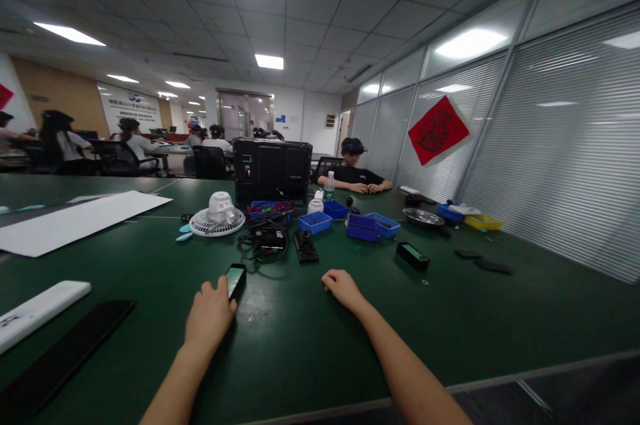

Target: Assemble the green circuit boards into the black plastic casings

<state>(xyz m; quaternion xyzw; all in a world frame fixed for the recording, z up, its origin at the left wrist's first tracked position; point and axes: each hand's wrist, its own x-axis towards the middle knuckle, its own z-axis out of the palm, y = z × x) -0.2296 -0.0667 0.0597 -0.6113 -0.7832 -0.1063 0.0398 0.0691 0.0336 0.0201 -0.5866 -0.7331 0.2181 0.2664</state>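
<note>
My left hand (211,310) is closed around the near end of a small black box (237,276) with a pale green, shiny top, which lies on the green table (280,358). Its thumb is along the right side and the fingers along the left. Right of it, my right hand (343,287) rests on the tabletop with its fingers curled in, and I see nothing in them. A similar black box (413,256) lies farther right, apart from both hands. Just beyond my hands are a black stand-like device (305,246) and a tangle of black cables (265,238).
Behind the cables stand a white fan (219,214), blue bins (315,222) and a large black case (273,172). A metal dish (423,217) and yellow tray (483,222) are at right. White and black panels (70,352) lie left. A person (357,168) sits opposite.
</note>
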